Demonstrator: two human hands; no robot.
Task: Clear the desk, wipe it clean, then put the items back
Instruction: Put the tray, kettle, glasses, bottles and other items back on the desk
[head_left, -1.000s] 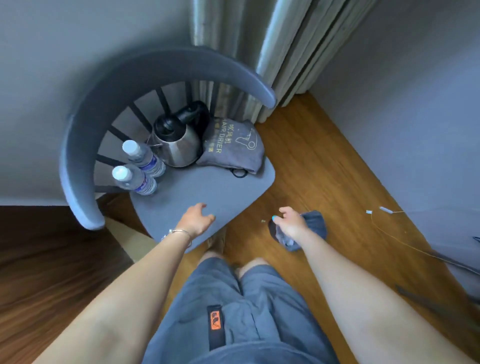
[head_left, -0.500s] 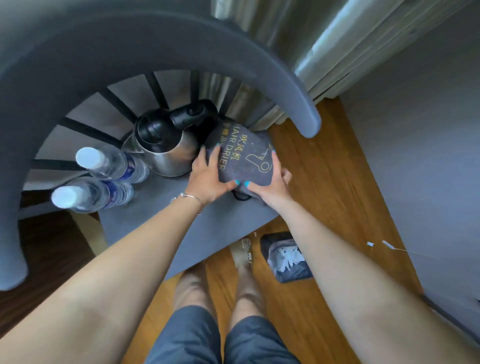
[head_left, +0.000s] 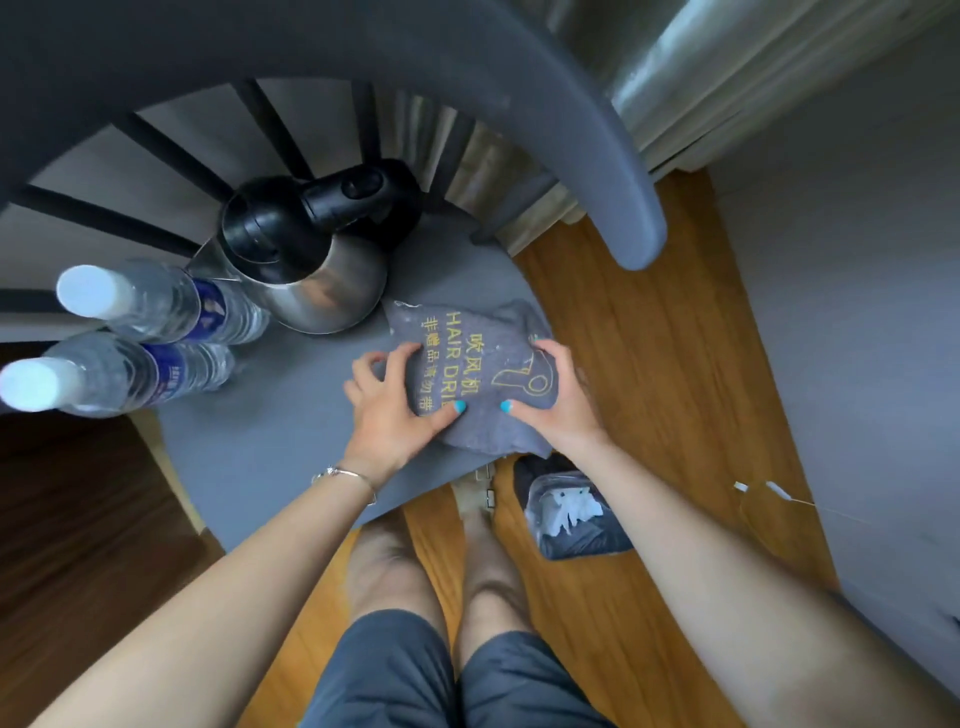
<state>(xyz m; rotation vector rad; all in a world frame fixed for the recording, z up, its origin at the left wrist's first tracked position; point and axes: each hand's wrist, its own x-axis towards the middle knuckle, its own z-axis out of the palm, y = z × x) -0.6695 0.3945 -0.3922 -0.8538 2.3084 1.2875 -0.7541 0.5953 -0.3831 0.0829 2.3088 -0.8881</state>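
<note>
I see my left hand (head_left: 395, 410) and right hand (head_left: 550, 400) both gripping the hair-drier pouch (head_left: 467, 364) over the chair seat (head_left: 291, 431)

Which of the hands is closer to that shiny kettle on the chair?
Left. The left hand grips the hair drier bag's near-kettle edge, just below the kettle. The right hand holds the bag's far side.

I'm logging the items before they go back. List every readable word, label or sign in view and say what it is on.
"HAIR DRI": yellow print on the grey pouch; the left hand covers the word's end.
"吹风机": yellow print on the same pouch, beside a hair dryer outline.
A smaller yellow line of Chinese characters on the pouch: too small to read surely.
Blue labels on the two water bottles: blurred, unreadable.
</note>
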